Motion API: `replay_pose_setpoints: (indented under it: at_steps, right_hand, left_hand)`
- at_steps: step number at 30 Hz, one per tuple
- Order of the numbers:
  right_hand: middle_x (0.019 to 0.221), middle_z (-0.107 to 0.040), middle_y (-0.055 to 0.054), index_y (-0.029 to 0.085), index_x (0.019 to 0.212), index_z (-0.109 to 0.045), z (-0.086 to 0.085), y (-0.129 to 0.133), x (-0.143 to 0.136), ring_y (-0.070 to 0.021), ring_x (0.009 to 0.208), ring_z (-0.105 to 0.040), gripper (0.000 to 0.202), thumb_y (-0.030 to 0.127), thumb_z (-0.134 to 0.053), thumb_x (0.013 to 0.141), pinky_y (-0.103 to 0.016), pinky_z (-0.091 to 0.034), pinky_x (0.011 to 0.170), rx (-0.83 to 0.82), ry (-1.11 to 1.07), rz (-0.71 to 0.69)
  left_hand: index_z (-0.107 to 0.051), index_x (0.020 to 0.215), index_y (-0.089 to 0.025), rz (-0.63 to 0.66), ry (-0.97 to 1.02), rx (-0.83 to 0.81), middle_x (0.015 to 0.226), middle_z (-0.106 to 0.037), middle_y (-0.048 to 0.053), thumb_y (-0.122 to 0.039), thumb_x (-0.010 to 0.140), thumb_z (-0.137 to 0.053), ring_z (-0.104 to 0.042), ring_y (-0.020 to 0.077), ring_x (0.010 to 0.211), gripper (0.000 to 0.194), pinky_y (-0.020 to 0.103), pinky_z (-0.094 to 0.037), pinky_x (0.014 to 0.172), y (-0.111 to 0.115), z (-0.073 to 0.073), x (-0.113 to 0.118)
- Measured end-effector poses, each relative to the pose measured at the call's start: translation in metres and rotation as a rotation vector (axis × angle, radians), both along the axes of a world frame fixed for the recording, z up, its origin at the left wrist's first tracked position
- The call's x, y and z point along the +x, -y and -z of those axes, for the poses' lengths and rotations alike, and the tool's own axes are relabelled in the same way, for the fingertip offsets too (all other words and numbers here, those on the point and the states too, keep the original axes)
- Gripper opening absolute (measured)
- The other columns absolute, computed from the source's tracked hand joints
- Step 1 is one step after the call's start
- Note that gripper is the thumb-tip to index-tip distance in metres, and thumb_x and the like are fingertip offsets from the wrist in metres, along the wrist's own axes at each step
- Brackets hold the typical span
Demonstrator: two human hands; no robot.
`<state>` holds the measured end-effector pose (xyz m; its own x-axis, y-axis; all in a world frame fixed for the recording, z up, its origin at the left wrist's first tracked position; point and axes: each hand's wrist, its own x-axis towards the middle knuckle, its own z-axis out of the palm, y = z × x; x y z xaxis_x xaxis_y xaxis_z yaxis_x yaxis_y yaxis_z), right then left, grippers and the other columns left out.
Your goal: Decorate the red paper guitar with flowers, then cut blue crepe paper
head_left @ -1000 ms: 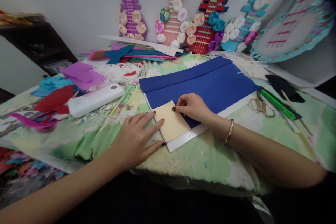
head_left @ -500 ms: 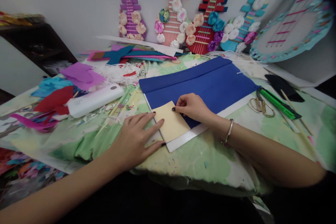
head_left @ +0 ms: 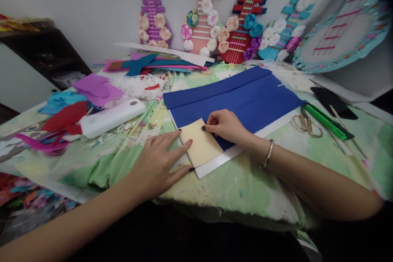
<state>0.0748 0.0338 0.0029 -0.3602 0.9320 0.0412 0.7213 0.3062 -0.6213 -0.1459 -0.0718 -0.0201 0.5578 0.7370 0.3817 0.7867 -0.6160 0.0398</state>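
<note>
A square of pale yellow paper (head_left: 202, 147) lies on the near left corner of a dark blue sheet (head_left: 242, 94), which has a white layer showing along its edges. Fingers spread, my left hand (head_left: 162, 159) rests along the left side of the yellow square, with fingertips touching its edge and its surface. My right hand (head_left: 225, 125) is closed in a pinch at the square's upper right edge, its thumb on the paper and the other fingers curled. Part of the blue sheet is hidden under this hand and the square.
Gold-handled scissors (head_left: 307, 126), a green utility knife (head_left: 327, 120), a thin stick (head_left: 348, 131) and a black phone-like slab (head_left: 334, 102) lie right. Left are a white oblong device (head_left: 112, 118), white string (head_left: 144, 86) and paper scraps (head_left: 96, 89). Flower-covered paper instruments (head_left: 204, 24) lean on the wall.
</note>
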Motion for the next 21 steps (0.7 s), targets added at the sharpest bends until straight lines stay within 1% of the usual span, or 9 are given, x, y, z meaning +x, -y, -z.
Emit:
replay_pose_setpoints:
  at_steps: [7,15,21]
  right_hand:
    - [0.065,-0.068,-0.001,0.017,0.067,-0.068,-0.0011,0.0011,-0.0002,-0.0120,0.058,-0.060,0.007,0.021,-0.066,0.074,-0.024,-0.040,0.057,0.000,0.008,0.004]
    - [0.064,-0.067,-0.001,0.017,0.067,-0.067,-0.0006,0.0002,-0.0004,-0.0119,0.057,-0.060,0.008,0.021,-0.067,0.073,-0.022,-0.038,0.054,0.005,0.003,0.001]
    - [0.063,-0.067,-0.001,0.017,0.067,-0.067,-0.0002,-0.0001,0.0004,-0.0120,0.056,-0.059,0.008,0.021,-0.067,0.074,-0.022,-0.038,0.053,0.002,0.004,0.003]
  left_hand:
    - [-0.056,0.131,-0.020,0.001,-0.008,0.003,0.135,-0.046,0.024,-0.046,0.093,-0.048,-0.049,0.0390,0.119,0.047,0.056,-0.042,0.089,-0.0005,0.0010,-0.0008]
    - [-0.056,0.131,-0.021,-0.010,-0.014,0.008,0.134,-0.047,0.023,-0.049,0.094,-0.045,-0.049,0.0379,0.119,0.048,0.055,-0.043,0.088,-0.0003,-0.0007,-0.0005]
    - [-0.057,0.131,-0.020,-0.007,-0.007,0.011,0.133,-0.047,0.024,-0.048,0.093,-0.046,-0.049,0.0390,0.119,0.048,0.056,-0.043,0.088,-0.0004,0.0002,-0.0004]
